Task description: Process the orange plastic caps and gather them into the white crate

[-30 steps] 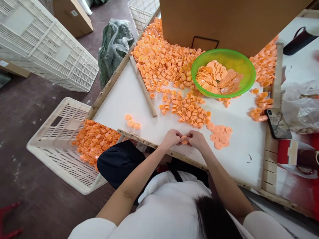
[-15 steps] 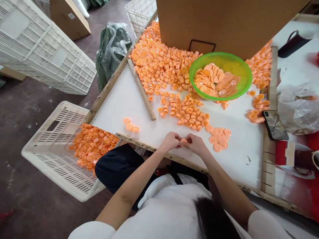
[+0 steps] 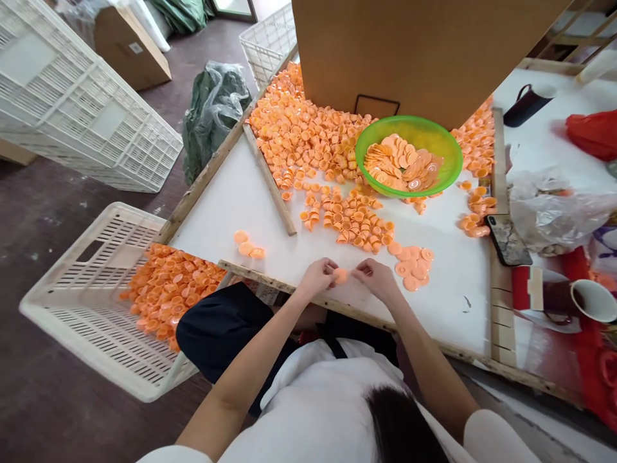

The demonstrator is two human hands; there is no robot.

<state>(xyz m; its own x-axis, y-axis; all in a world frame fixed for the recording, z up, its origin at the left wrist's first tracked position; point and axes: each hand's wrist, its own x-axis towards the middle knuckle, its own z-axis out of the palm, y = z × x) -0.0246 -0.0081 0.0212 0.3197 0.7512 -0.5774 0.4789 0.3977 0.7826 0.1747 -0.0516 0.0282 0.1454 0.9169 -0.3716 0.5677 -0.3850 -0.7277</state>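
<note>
My left hand (image 3: 318, 278) pinches a round orange plastic disc (image 3: 340, 276) near the table's front edge. Just right of the disc, with a small gap, is my right hand (image 3: 373, 278); its thumb and fingertips are pressed together, and whatever they may hold is too small to see. Beside it on the white table (image 3: 448, 302) lies a loose group of flat orange discs (image 3: 413, 265). Small orange plastic cups (image 3: 359, 222) lie in a cluster beyond my hands. Farther back, a green bowl (image 3: 456, 173) holds many more discs.
A large heap of orange cups (image 3: 313, 128) lies before a cardboard box (image 3: 409, 58). At my left, a white basket (image 3: 96, 321) holds orange pieces. A wooden strip (image 3: 270, 180) crosses the tabletop. A phone (image 3: 508, 239) and a mug (image 3: 590, 300) are at right.
My hands have moved apart; the orange disc that was between both hands' fingertips is now in my left hand. The view has shifted slightly to the right.
</note>
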